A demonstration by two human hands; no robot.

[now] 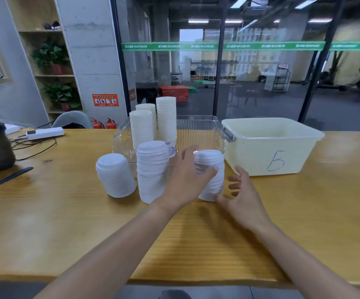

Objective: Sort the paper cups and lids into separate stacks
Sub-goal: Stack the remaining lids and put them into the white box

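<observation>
Left hand (187,180) grips a lid stack (212,175); right hand (242,195) beside it.

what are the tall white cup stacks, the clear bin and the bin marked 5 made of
Cup stacks: apparently matte white paper, with thin rolled rims showing as fine ridges. Clear bin: glossy transparent plastic; the table shows through its ribbed wall. Marked bin: cream, slightly translucent plastic, likely softer, with a molded rim.
</observation>
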